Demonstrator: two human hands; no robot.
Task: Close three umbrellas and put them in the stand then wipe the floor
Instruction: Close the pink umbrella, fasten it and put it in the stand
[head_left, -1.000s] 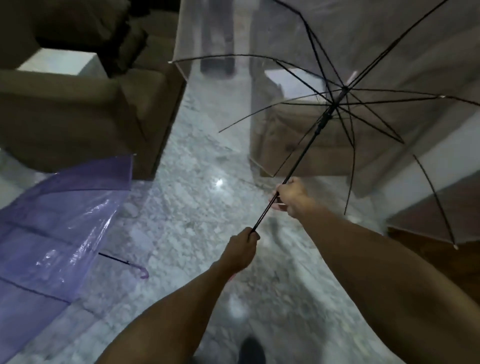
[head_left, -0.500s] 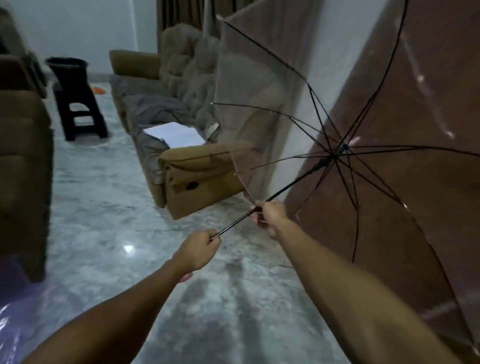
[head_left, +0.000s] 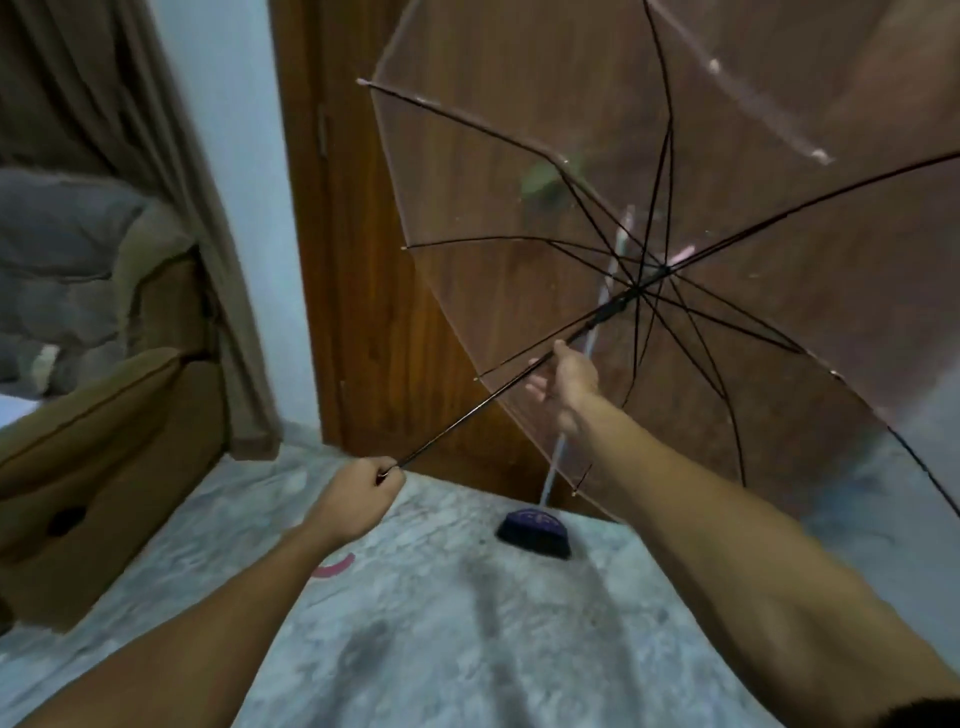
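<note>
From the head camera, the floor (head_left: 467, 649) is pale grey marbled stone, glossy, with soft dark shadows lying across it. A brown upholstered armchair (head_left: 104, 467) fills the left edge, with a grey cushion (head_left: 57, 260) behind it and a brown curtain (head_left: 130, 130) hanging down to the floor beside it. A strip of pale blue wall (head_left: 249, 156) separates the curtain from a wooden door (head_left: 363, 260) straight ahead. Against the foot of that door leans a broom: its dark head (head_left: 535, 532) sits on the floor and its pale handle rises behind the umbrella's skin.

The clear umbrella (head_left: 519, 208) is open and held in the air in front of the door, on the right of the view. Its black shaft (head_left: 493, 395) runs as a long diagonal, from low left near the person up to the right, where the ribs fan out from the hub. The canopy's open hollow faces back toward the person, the tip pointing away and up to the right.

The left hand (head_left: 358, 499) is clenched round the low end of the shaft, and a pink curve of the handle (head_left: 337, 564) shows beneath the wrist. The right hand (head_left: 566, 384) is farther up, on the shaft just below the runner; its fingers (head_left: 540, 387) look loosely spread under the shaft, and I cannot tell how firmly they grip.
</note>
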